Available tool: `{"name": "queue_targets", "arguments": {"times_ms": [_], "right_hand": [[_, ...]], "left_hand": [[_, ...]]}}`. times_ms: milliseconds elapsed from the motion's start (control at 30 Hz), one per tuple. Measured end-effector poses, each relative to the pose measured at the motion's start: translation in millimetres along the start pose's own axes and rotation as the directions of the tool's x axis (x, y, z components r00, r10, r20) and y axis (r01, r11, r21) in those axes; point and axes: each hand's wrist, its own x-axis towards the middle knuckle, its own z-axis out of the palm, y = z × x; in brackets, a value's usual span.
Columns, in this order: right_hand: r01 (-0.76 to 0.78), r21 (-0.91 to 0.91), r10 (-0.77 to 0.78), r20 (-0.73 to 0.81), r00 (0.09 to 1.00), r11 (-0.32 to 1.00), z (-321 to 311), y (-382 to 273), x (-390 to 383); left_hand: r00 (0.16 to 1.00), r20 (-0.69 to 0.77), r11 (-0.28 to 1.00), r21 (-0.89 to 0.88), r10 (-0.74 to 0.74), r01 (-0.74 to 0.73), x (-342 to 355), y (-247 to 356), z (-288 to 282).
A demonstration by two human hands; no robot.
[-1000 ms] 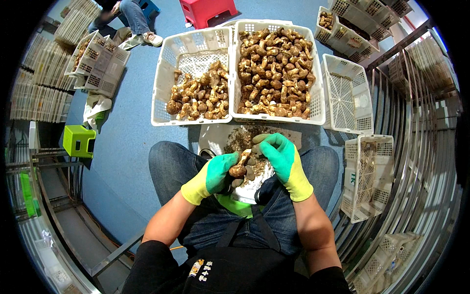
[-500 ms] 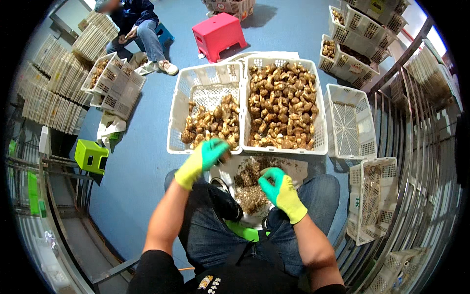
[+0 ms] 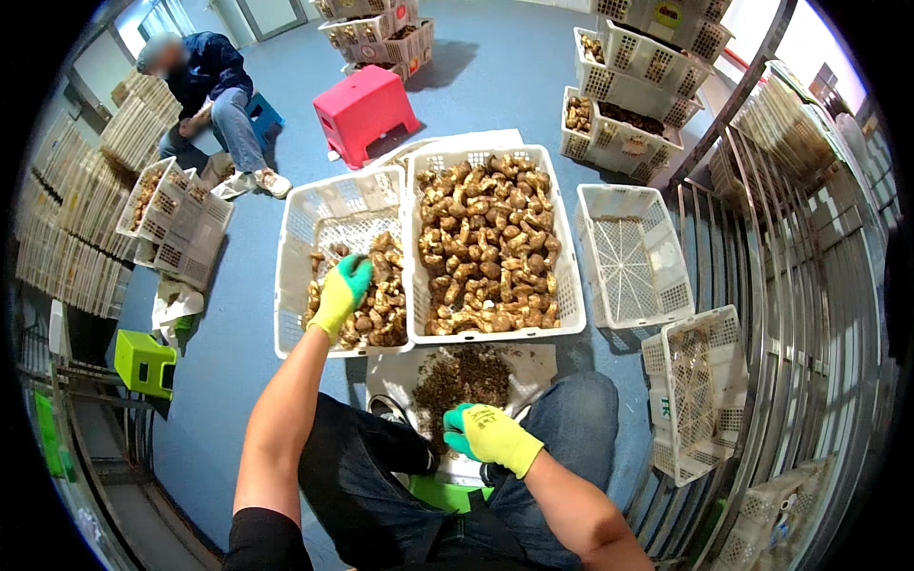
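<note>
My left hand (image 3: 345, 290), in a yellow glove with green fingers, reaches into the left white crate (image 3: 295, 205), its fingers curled on a mushroom among brown mushrooms (image 3: 376, 319) with pale stems. The right white crate (image 3: 576, 300) is heaped with similar mushrooms (image 3: 486, 238). My right hand (image 3: 486, 438), gloved alike, is closed low between my knees, over a white sheet (image 3: 528, 371) strewn with dark soil and trimmings (image 3: 457, 376); what its fingers hold is hidden.
A seated person (image 3: 214, 86) is at upper left beside stacked crates (image 3: 190, 238). A red stool (image 3: 362, 109) stands behind my crates, a green stool (image 3: 143, 362) at left. More crate stacks (image 3: 638, 86) and a white crate (image 3: 628, 266) are at right, along metal racks (image 3: 790, 314).
My left hand has moved forward from between my knees into the left crate with a mushroom. My right hand has dropped lower and turned. The view has tilted up.
</note>
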Motion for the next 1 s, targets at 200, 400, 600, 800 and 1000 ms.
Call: {"name": "queue_targets", "arguments": {"times_ms": [200,400,600,800,1000], "right_hand": [[0.081,-0.011,-0.081,0.03,0.996,0.997,12,-1,5],[0.109,0.032,-0.111,0.042,0.993,0.993,16,2,1],[0.098,-0.001,-0.098,0.053,0.994,0.995,14,0,2],[0.051,0.042,-0.052,0.036,0.998,0.998,10,-4,6],[0.091,0.078,-0.097,0.065,0.993,0.993,28,-5,21]], "left_hand": [[0.838,0.462,0.687,0.509,0.291,-0.519,-18,97,98],[0.741,0.595,0.262,0.696,0.311,-0.669,3,80,196],[0.649,0.682,0.089,0.663,0.338,-0.743,11,77,206],[0.77,0.542,0.271,0.727,0.337,-0.631,5,74,176],[0.853,0.474,0.309,0.796,0.217,-0.52,-3,31,162]]}}
